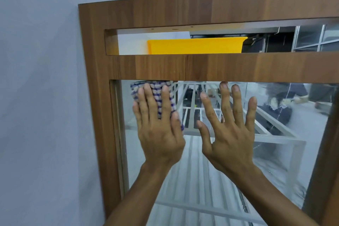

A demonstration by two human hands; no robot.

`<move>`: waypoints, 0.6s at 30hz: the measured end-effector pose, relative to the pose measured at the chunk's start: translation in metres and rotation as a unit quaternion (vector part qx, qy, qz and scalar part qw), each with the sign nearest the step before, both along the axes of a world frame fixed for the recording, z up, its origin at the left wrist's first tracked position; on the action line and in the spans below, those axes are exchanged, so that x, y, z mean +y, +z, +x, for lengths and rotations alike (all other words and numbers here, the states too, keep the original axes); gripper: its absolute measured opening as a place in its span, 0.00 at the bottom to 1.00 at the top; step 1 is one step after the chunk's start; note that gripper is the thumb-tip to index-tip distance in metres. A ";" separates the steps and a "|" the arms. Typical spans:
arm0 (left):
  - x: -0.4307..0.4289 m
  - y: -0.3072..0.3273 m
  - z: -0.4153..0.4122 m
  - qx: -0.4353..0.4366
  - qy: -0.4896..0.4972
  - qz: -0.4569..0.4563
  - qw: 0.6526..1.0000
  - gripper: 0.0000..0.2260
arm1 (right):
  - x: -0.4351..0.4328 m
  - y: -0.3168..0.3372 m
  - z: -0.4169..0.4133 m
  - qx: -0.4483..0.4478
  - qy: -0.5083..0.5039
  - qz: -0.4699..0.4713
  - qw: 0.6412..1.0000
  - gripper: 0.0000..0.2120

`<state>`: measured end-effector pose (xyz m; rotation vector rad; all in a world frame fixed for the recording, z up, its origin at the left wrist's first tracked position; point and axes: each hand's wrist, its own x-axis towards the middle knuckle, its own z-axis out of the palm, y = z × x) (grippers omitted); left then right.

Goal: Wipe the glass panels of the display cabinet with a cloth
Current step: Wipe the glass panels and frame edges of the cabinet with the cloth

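Observation:
The display cabinet has a brown wooden frame and a large glass panel below its middle rail. My left hand presses a blue-and-white checked cloth flat against the glass at the panel's upper left corner, fingers straight over the cloth. Beside it, my right hand lies flat on the bare glass with its fingers spread, the fingertips just under the rail. The cloth is mostly hidden under my left hand.
A narrow upper opening in the frame shows a yellow tray. A pale grey-blue wall stands directly left of the cabinet. The glass reflects white railings and floor. The frame's right post bounds the panel.

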<state>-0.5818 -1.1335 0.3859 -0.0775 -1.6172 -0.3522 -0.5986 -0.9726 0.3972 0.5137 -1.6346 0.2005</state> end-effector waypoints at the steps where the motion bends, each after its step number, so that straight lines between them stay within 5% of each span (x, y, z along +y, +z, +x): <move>1: 0.015 0.005 0.001 -0.008 -0.010 0.001 1.000 0.25 | 0.000 0.000 0.000 -0.001 0.006 -0.001 1.000 0.26; 5: 0.021 0.002 -0.002 -0.004 -0.034 -0.165 0.986 0.22 | 0.014 -0.003 -0.002 0.004 0.039 0.003 0.999 0.25; 9: 0.039 0.008 -0.004 0.008 -0.005 -0.011 1.000 0.23 | 0.036 -0.002 -0.004 0.009 0.044 0.004 0.999 0.25; 14: 0.055 -0.002 -0.004 -0.001 -0.035 -0.170 0.985 0.22 | 0.054 -0.002 -0.003 0.002 0.020 -0.013 1.000 0.24; 18: 0.068 -0.001 -0.005 0.013 0.003 0.002 1.000 0.23 | 0.086 -0.003 -0.006 0.000 0.049 -0.021 0.999 0.25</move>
